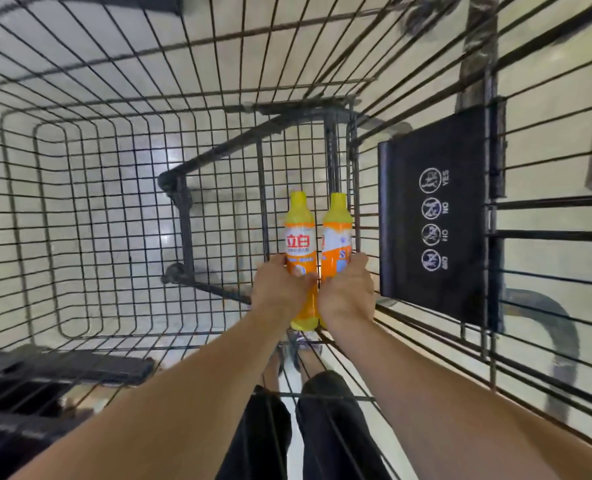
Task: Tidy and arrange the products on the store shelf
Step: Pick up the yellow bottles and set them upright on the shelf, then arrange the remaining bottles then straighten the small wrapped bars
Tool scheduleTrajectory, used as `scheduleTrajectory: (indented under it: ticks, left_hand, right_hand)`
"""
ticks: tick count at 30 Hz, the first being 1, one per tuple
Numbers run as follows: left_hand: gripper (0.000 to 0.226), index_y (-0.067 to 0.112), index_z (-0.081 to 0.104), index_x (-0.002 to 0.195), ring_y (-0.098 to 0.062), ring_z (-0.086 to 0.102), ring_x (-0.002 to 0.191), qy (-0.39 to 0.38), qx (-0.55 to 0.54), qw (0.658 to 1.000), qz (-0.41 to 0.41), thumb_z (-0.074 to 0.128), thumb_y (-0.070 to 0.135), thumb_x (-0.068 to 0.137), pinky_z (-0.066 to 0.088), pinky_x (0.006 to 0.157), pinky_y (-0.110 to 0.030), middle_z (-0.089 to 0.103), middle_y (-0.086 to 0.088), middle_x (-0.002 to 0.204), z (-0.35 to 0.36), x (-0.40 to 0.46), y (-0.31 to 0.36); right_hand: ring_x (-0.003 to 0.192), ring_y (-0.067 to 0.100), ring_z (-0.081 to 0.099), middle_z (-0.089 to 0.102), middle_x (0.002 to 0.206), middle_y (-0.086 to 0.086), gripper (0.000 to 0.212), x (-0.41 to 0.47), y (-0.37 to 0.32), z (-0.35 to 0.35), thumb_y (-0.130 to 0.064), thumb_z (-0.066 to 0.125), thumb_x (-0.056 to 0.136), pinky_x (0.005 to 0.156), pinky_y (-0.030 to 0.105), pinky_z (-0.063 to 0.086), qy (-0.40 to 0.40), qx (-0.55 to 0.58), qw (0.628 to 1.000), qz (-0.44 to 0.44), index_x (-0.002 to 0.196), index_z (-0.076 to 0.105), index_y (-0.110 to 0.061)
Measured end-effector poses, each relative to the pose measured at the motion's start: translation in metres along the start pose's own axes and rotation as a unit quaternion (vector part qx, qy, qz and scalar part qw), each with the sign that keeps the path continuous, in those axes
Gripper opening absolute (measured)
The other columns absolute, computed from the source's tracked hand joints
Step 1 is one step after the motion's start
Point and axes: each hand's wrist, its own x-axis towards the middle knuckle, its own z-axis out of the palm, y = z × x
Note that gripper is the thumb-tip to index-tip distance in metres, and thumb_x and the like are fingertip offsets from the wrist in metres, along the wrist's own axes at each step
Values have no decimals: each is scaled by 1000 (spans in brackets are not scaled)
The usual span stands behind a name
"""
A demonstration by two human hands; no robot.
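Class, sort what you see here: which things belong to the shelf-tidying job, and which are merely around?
Belongs to the job:
left bottle, held by left hand
right bottle, held by right hand

Merely around:
wire trolley
black seat flap

Two bottles (317,244) side by side inside wire cart (80,174)

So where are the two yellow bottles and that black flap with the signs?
left bottle (299,242): head view, on its label.
right bottle (337,242): head view, on its label.
black flap (433,216): head view, among the white signs.
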Motion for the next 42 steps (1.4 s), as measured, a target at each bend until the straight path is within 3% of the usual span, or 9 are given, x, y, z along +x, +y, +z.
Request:
scheduleTrajectory:
  ticks: [8,10,14,17,21,26,31,38,42]
  left_hand:
    - [59,24,55,139,-21,67,112,-59,-36,998,-11,80,40,89,58,96,-42,68,1,125,-30,-24,2]
    - [52,22,56,134,-16,66,104,-78,-66,995,-7,80,36,90,58,85,-35,65,5,115,-53,-39,8]
    - [14,21,69,107,-14,67,95,-95,-113,988,46,75,23,95,57,88,-34,71,6,101,-118,-85,19]
    - [12,30,70,108,-12,68,104,-61,-124,986,99,71,25,97,53,102,-40,73,10,109,-181,-135,31]
    - [7,37,69,103,-5,66,100,-27,-146,977,154,69,32,99,52,91,-32,72,15,107,-247,-216,29]
    - [6,34,72,101,7,67,89,50,-165,959,227,69,30,98,51,81,-20,74,19,99,-294,-314,-4]
    - [12,31,73,100,0,70,94,193,-261,919,223,66,21,100,53,79,-18,75,18,100,-306,-399,-57]
    - [26,40,74,100,-17,75,92,389,-416,812,130,67,51,78,55,84,-38,79,6,99,-239,-527,-147]
    - [18,39,75,100,-13,77,95,477,-460,743,90,69,43,84,54,80,-29,81,4,99,-196,-594,-188]
  right_hand:
    - [118,33,58,55,132,10,57,-13,-8,-16,-24,75,88,80,35,45,-68,61,995,46,137,46,-19]
    - [114,30,60,60,128,7,49,-23,-8,-31,-29,73,89,83,34,48,-111,76,990,30,132,51,-21]
    - [112,27,66,69,121,5,18,-63,-19,-82,-26,67,91,86,36,51,-193,114,974,-27,109,65,-24]
    - [102,23,71,75,106,-3,13,-113,-33,-140,-27,70,90,82,39,54,-181,151,964,-126,103,71,-31]
    - [99,14,71,73,105,-10,7,-201,-41,-208,-27,71,96,89,39,59,-136,203,935,-257,101,71,-33]
    - [95,13,72,75,99,-13,8,-296,-35,-244,-23,73,94,93,42,58,-141,236,882,-384,98,74,-30]
    - [91,19,73,75,97,-9,25,-344,-24,-255,-57,75,81,85,43,61,-194,189,821,-503,100,74,-40]
    - [95,12,73,76,104,-10,37,-386,-21,-250,-59,71,81,87,40,60,-318,67,710,-625,109,73,-35]
    - [93,16,73,76,101,-9,17,-441,3,-234,-43,76,88,85,41,61,-394,9,633,-666,103,74,-36]
